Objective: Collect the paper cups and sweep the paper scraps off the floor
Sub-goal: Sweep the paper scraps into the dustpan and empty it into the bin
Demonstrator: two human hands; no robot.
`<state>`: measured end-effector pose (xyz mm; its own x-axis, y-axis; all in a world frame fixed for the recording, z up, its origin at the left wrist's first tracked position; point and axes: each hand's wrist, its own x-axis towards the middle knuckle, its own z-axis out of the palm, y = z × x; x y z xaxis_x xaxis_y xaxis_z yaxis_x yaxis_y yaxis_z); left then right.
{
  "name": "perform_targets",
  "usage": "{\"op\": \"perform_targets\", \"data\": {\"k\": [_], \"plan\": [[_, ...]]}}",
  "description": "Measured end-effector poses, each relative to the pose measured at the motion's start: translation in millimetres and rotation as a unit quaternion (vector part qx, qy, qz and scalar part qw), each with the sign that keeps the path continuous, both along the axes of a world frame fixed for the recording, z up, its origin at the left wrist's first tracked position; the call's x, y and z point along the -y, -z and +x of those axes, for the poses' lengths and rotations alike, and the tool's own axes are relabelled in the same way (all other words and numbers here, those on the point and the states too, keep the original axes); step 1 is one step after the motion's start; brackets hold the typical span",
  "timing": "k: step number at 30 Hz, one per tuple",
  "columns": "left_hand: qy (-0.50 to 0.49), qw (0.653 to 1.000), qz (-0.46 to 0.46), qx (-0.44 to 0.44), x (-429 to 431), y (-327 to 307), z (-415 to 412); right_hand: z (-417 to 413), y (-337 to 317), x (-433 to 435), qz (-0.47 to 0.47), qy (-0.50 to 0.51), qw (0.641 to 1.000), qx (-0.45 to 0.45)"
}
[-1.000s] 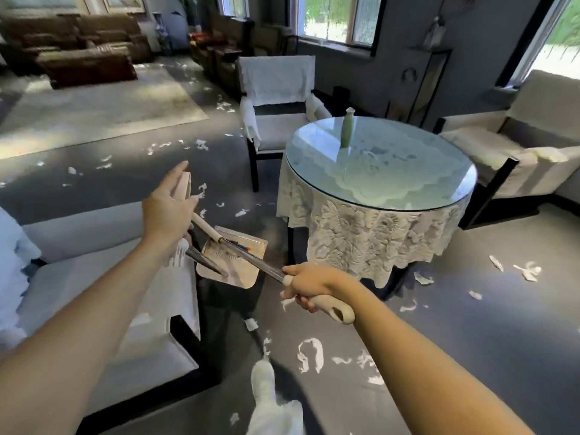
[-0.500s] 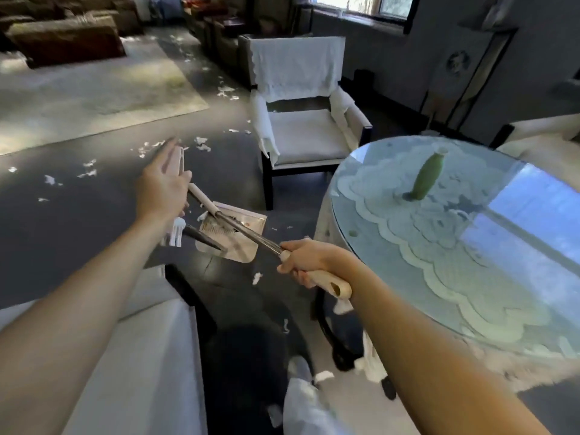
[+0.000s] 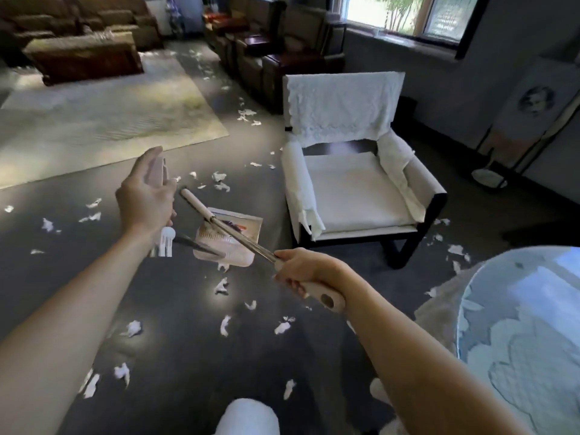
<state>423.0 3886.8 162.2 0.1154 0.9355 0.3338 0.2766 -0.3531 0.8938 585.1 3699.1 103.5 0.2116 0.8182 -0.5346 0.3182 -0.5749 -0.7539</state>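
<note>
My left hand [image 3: 146, 199] grips a pale handle [image 3: 157, 171] held upright; below it hang a white comb-like clip [image 3: 164, 244] and a dark rod that runs to the beige dustpan [image 3: 238, 229] just above the floor. Gripped in my right hand [image 3: 303, 271] is the pale handle of a metal pole [image 3: 241, 238], which slants up-left across the dustpan and ends near my left hand. White paper scraps [image 3: 221, 285] lie scattered over the dark floor, under the dustpan, around my feet and further back. No paper cup shows in view.
A white-covered armchair [image 3: 354, 183] stands right of the dustpan. The round glass table [image 3: 518, 340] with its lace cloth fills the lower right. A pale rug [image 3: 94, 120], brown sofas [image 3: 81, 54] and dark chairs [image 3: 282, 51] lie beyond. My white trouser leg [image 3: 248, 416] is at the bottom.
I have moved on past the table, which slid to the lower right. The white seat on my left has left view. Both hands keep their hold; more scraps show underfoot.
</note>
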Motion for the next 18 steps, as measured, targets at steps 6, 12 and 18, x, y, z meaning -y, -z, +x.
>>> {"op": "perform_targets", "data": {"k": [6,12,18], "plan": [[0.044,0.999,0.012,-0.018,-209,8,58,57,19,-207,-0.012,0.033,0.999,-0.018],[0.088,0.995,0.021,-0.048,-432,12,121,110,14,-418,0.001,0.061,0.998,-0.023],[0.118,0.989,0.032,-0.078,-632,-4,225,186,-2,-612,0.006,0.102,0.993,-0.051]]}}
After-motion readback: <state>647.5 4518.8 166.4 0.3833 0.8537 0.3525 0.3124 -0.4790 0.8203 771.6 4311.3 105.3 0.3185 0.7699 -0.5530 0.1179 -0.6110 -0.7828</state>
